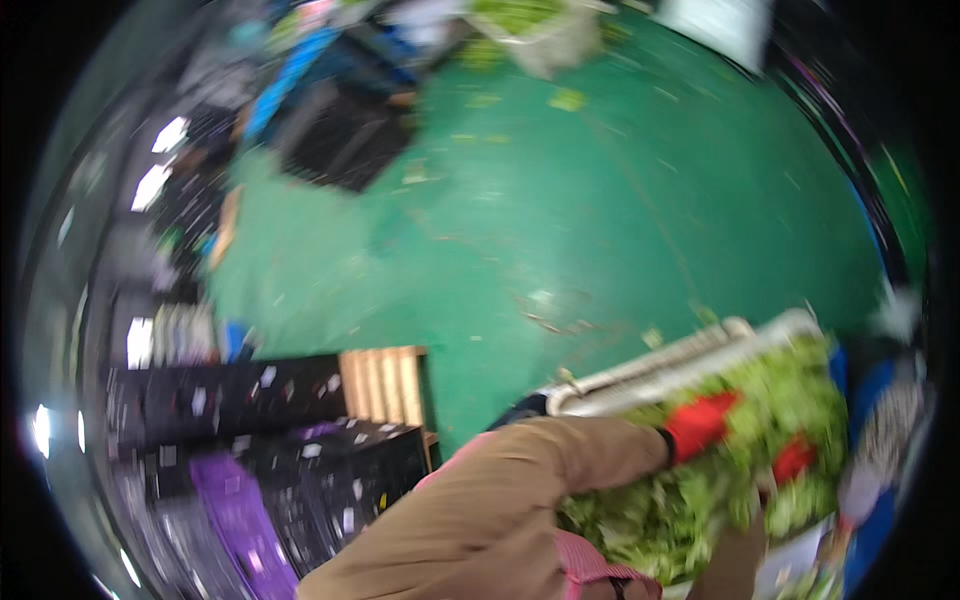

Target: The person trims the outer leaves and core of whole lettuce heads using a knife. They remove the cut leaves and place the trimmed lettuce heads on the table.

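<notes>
Green leafy lettuce fills a white plastic crate at the lower right. My left hand, in a red glove with a dark cuff, reaches into the leaves; its fingertips are blurred against them. A little further right, my right hand, also red-gloved, is partly hidden among the lettuce. Whether either hand grips any leaves cannot be made out. Both arms wear brown sleeves.
Stacked black crates, a purple crate and a wooden pallet stand at lower left. A black crate sits on the green floor. Another white crate of greens is at the top. Loose leaves lie on the floor.
</notes>
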Demonstrator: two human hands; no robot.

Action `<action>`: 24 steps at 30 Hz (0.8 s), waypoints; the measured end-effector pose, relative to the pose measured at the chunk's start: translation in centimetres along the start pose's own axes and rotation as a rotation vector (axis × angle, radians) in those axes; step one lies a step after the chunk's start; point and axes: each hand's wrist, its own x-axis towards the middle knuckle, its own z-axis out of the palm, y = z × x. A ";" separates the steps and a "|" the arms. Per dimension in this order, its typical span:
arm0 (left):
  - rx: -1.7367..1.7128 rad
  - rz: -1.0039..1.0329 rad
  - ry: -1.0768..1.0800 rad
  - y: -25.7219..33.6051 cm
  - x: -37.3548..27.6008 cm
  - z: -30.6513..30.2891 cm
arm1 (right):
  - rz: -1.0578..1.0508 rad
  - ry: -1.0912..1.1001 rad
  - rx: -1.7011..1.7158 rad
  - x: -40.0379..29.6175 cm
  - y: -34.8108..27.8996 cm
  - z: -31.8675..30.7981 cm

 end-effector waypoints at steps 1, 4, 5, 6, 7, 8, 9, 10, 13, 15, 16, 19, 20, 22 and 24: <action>-0.004 -0.070 -0.063 0.2 0.6 -1.0 | 0.041 0.020 0.014 -0.1 -0.3 0.3; 0.019 -0.002 -0.014 -0.8 1.8 -0.2 | 0.130 0.117 0.105 2.5 -2.2 4.1; -0.004 -0.025 -0.082 -2.0 2.2 1.0 | 0.164 0.152 0.141 3.3 -2.2 4.9; 0.043 -0.031 -0.127 -1.4 2.3 1.1 | 0.205 0.181 0.202 4.1 -1.9 6.0; 0.112 -0.041 -0.165 0.0 2.5 0.3 | 0.274 0.216 0.283 4.4 -1.5 6.8; 0.134 0.030 -0.107 -0.1 2.8 1.1 | 0.339 0.253 0.401 4.8 -1.0 7.1; 0.160 0.086 -0.043 -0.8 2.4 2.2 | 0.388 0.279 0.517 4.5 -0.3 7.1; 0.137 0.149 -0.063 -0.7 2.4 2.2 | 0.414 0.297 0.603 3.9 0.3 6.9; -0.053 0.280 -0.016 0.2 1.9 -0.6 | 0.051 0.155 0.261 1.9 -1.9 1.8; 0.175 0.275 -0.062 0.5 1.9 -3.5 | -0.123 -0.002 0.266 1.4 -5.5 -5.3; 0.255 0.319 -0.021 0.8 1.4 -4.6 | -0.079 -0.028 0.343 -0.1 -7.2 -8.8; 0.195 0.451 0.011 4.8 0.1 -4.2 | -0.109 -0.032 0.245 -8.3 -6.0 -14.3; 0.197 0.487 0.036 5.6 -0.9 -2.9 | -0.038 -0.052 0.218 -11.2 -6.3 -14.5; 0.269 0.528 0.043 5.6 -3.0 -0.1 | 0.118 -0.060 0.141 -16.5 -8.0 -11.9; 0.421 0.464 -0.022 4.7 -5.3 0.9 | 0.171 -0.039 0.074 -18.3 -11.2 -10.4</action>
